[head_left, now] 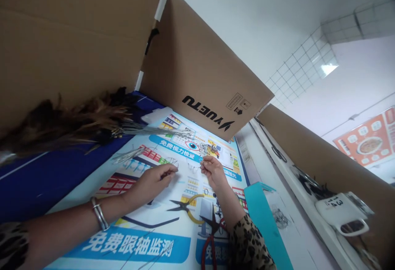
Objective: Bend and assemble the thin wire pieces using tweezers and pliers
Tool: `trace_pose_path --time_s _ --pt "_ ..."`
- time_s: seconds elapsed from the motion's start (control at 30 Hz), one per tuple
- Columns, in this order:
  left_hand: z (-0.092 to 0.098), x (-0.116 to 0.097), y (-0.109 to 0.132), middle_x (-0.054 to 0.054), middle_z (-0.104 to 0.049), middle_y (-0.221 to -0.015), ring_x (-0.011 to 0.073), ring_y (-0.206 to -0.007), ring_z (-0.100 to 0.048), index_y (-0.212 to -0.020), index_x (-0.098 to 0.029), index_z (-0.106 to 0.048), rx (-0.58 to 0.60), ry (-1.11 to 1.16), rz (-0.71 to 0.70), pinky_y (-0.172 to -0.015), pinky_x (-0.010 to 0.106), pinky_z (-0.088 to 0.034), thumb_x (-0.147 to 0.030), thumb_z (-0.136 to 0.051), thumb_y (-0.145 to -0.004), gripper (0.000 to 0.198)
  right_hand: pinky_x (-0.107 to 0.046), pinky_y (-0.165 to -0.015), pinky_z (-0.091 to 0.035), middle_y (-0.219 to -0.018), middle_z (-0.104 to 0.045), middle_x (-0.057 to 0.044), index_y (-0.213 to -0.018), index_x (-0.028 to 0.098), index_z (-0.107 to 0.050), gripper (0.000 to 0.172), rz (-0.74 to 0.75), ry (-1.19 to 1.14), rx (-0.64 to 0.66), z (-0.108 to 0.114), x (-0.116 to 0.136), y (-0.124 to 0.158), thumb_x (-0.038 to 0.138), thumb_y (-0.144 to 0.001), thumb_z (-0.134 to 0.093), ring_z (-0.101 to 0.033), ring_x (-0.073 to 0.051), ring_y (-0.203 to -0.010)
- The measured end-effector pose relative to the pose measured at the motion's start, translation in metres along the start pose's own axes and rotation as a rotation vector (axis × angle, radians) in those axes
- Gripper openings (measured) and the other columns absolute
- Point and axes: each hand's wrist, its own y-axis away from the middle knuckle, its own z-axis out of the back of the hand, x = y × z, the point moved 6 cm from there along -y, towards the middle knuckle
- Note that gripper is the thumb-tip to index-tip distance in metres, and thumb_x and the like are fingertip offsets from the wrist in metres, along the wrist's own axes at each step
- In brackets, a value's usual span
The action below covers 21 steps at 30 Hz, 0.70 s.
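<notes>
My left hand [165,174] is closed in a pinch over the printed sheet, with faint thin wire [174,162] at its fingertips. Opposite it, my right hand [212,171] also pinches a fine wire [194,168], whose loops hang toward the left hand. A small pile of silvery bits [203,149] lies just beyond the right fingertips. Below the hands rest yellow-handled pliers [185,206], and beside them red-handled cutters [211,231], partly behind my right forearm. Bundles of silver wire stems [154,130] and shorter wires [129,155] lie left of the hands.
Brown feathers [77,118] are heaped on blue cloth [61,183] at the left. Cardboard walls [197,64] enclose the back. A teal folder [267,225] and a white labelled device [342,212] are at the right. Loose wires [154,257] lie in front.
</notes>
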Motion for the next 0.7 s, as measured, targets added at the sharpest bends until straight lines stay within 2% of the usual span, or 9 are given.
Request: trace_pose_path --time_s 0.17,0.27,0.33,0.43,0.5,0.57,0.63,0.7 --pt "0.002 -0.006 0.001 -0.001 -0.062 -0.070 0.0155 -0.067 -0.058 -0.090 -0.020 -0.059 0.003 0.002 -0.001 -0.064 0.024 -0.042 -0.031 -0.045 -0.079 0.021 -0.024 -0.057 -0.044 -0.077 -0.062 -0.001 -0.095 0.020 -0.059 0.029 0.017 0.199 -0.063 0.006 0.006 0.001 0.032 -0.069 -0.061 -0.056 -0.013 -0.064" --pt "0.005 -0.006 0.001 -0.002 -0.061 -0.068 0.0152 -0.063 -0.057 -0.090 -0.020 -0.059 -0.016 0.044 0.025 -0.062 0.025 -0.042 -0.033 -0.044 -0.080 0.022 -0.025 -0.062 -0.044 -0.074 -0.062 0.001 -0.090 0.020 -0.062 0.023 0.053 0.338 -0.144 0.020 0.019 0.026 0.029 -0.068 -0.061 -0.055 -0.014 -0.067" --pt "0.007 -0.004 0.001 -0.001 -0.062 -0.071 0.0155 -0.064 -0.058 -0.092 -0.020 -0.059 -0.043 0.081 0.048 -0.063 0.025 -0.043 -0.036 -0.045 -0.080 0.024 -0.027 -0.069 -0.044 -0.081 -0.063 -0.001 -0.090 0.021 -0.063 0.020 0.087 0.436 -0.188 0.029 0.028 0.056 0.029 -0.072 -0.058 -0.056 -0.015 -0.074" --pt "0.010 -0.002 0.001 -0.001 -0.063 -0.073 0.0160 -0.063 -0.059 -0.093 -0.020 -0.059 -0.082 0.121 0.066 -0.064 0.026 -0.044 -0.038 -0.045 -0.079 0.027 -0.031 -0.077 -0.044 -0.091 -0.063 -0.004 -0.091 0.022 -0.064 0.017 0.276 0.904 -0.144 0.028 0.043 0.113 0.026 -0.080 -0.050 -0.057 -0.018 -0.085" --pt "0.011 -0.003 0.001 -0.001 -0.063 -0.073 0.0159 -0.061 -0.058 -0.093 -0.020 -0.059 -0.099 0.129 0.057 -0.063 0.026 -0.044 -0.039 -0.044 -0.080 0.028 -0.033 -0.079 -0.044 -0.089 -0.063 -0.006 -0.090 0.022 -0.064 0.019 0.377 1.099 -0.097 0.025 0.042 0.153 0.022 -0.083 -0.046 -0.057 -0.020 -0.086" --pt "0.012 -0.006 0.002 -0.001 -0.063 -0.071 0.0156 -0.060 -0.058 -0.092 -0.020 -0.059 -0.106 0.131 0.042 -0.062 0.026 -0.043 -0.040 -0.042 -0.081 0.028 -0.035 -0.079 -0.045 -0.090 -0.063 -0.007 -0.094 0.022 -0.063 0.022 0.469 1.245 -0.118 0.025 0.034 0.192 0.018 -0.084 -0.044 -0.057 -0.020 -0.087" --pt "0.012 -0.008 0.002 -0.001 -0.062 -0.070 0.0152 -0.059 -0.057 -0.093 -0.020 -0.059 -0.111 0.135 0.031 -0.061 0.026 -0.043 -0.040 -0.041 -0.081 0.029 -0.036 -0.076 -0.047 -0.099 -0.063 -0.008 -0.101 0.023 -0.061 0.025 0.587 1.351 -0.173 0.024 0.022 0.230 0.016 -0.082 -0.047 -0.058 -0.022 -0.089" --pt "0.013 -0.010 0.003 -0.001 -0.061 -0.070 0.0149 -0.058 -0.057 -0.094 -0.020 -0.059 -0.116 0.144 0.026 -0.060 0.025 -0.042 -0.040 -0.041 -0.081 0.030 -0.039 -0.077 -0.048 -0.103 -0.062 -0.010 -0.101 0.024 -0.061 0.024 0.690 1.380 -0.327 0.028 0.009 0.266 0.019 -0.081 -0.050 -0.058 -0.024 -0.093"
